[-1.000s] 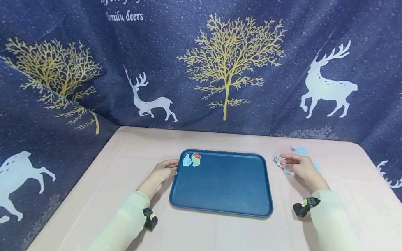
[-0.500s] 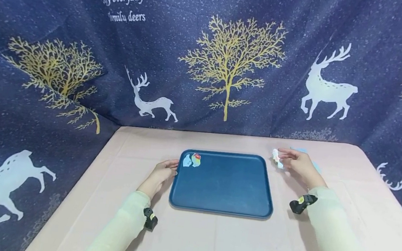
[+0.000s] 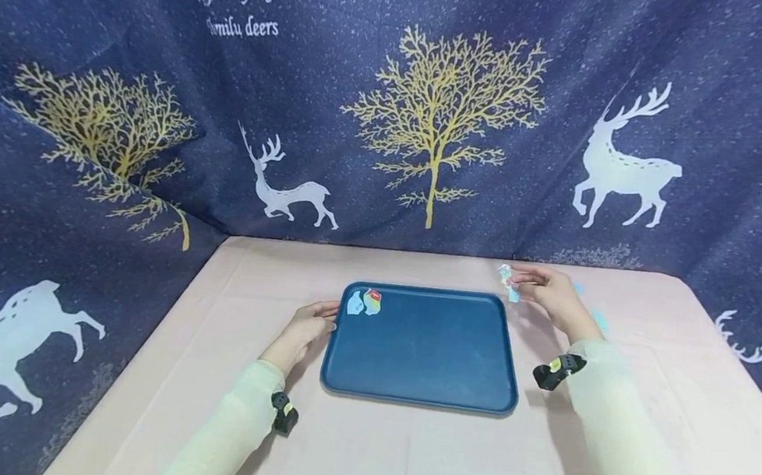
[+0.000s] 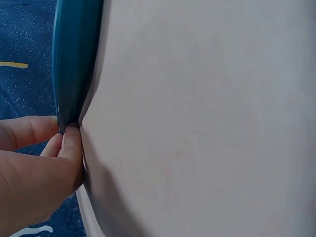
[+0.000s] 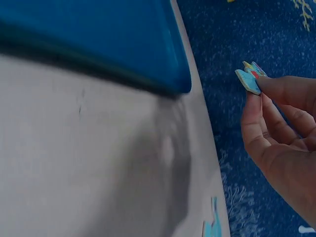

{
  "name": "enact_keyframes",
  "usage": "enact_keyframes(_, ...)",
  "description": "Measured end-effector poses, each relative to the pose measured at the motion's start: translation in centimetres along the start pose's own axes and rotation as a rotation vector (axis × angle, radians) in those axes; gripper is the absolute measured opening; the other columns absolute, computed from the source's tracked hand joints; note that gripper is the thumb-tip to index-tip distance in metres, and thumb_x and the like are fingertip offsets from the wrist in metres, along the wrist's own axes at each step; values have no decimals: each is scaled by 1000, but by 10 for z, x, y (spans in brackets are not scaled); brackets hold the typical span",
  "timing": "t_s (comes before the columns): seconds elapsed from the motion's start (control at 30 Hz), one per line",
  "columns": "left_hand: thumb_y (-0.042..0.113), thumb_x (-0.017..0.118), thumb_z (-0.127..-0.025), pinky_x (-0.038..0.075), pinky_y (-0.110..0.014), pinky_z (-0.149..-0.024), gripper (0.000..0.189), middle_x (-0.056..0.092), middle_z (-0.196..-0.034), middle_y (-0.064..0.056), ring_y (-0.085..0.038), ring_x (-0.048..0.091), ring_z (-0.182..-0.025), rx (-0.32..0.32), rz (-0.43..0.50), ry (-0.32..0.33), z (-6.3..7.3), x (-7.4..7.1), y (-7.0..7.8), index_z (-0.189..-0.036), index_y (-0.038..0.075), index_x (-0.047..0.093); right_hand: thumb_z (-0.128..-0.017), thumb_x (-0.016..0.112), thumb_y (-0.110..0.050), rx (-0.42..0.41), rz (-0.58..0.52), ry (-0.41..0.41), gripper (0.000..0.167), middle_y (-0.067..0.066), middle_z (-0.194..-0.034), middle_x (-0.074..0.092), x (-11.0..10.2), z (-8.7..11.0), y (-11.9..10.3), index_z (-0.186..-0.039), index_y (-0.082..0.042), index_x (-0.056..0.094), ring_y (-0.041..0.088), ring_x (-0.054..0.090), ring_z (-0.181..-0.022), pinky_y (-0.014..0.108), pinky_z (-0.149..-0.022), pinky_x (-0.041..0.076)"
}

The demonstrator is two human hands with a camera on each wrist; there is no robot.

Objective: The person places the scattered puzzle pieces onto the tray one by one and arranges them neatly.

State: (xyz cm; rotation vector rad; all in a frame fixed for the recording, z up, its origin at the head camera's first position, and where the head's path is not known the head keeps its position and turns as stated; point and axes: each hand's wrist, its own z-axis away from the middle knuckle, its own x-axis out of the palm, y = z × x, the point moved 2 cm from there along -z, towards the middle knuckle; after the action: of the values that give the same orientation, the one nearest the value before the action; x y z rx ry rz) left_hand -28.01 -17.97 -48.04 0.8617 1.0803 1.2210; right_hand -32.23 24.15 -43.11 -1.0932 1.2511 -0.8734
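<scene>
My left hand (image 3: 303,330) pinches the left rim of the blue tray (image 3: 424,352), thumb and fingers touching its edge. My right hand (image 3: 554,295) pinches a small colourful piece (image 3: 508,283) between thumb and fingertips, raised just off the tray's far right corner. In the tray's far left corner, a pale blue piece (image 3: 355,303) lies beside a red-and-yellow one (image 3: 372,302). Light blue pieces (image 3: 600,320) lie on the pink-covered desk (image 3: 356,454), partly hidden by my right hand.
</scene>
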Motion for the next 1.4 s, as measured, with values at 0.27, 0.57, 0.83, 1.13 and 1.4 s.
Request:
enact_keyframes(0.27,-16,48,-82,41,-42,-107,56,49,-139,-22,-35,46,-130,3,5,-7,2,0,2,-136,-2,49,-93,52,4,-21,-44,-24,46,30,-120,58,21,-8,-11,-139,6,43,2,62,-89,26,-86,56)
enact_keyframes(0.57,-14,49,-83,42,-41,-107,53,51,-137,-23,-35,48,-128,10,-9,-7,0,0,2,-135,-2,50,-93,53,4,-25,-42,-28,45,28,-119,60,44,-17,-13,-137,3,47,3,63,-88,18,-79,54)
enact_keyframes(0.83,-15,49,-82,42,-42,-107,55,51,-137,-22,-35,48,-128,3,-3,2,3,0,1,-135,-3,50,-92,51,8,-80,-89,-59,42,32,-116,60,69,-25,-17,-134,8,48,6,64,-87,25,-81,56)
enact_keyframes(1.13,-15,48,-82,43,-42,-106,54,51,-137,-23,-35,48,-128,8,0,7,3,1,0,-135,-3,51,-92,53,8,-69,-89,-85,41,30,-112,62,98,-30,-23,-132,8,50,14,66,-89,43,-87,56)
enact_keyframes(1.4,-16,48,-82,42,-42,-106,55,51,-137,-23,-36,48,-128,15,-3,6,3,0,1,-135,-4,50,-90,56,9,-76,-130,-86,41,29,-108,63,119,-33,-27,-130,8,51,17,66,-87,33,-79,59)
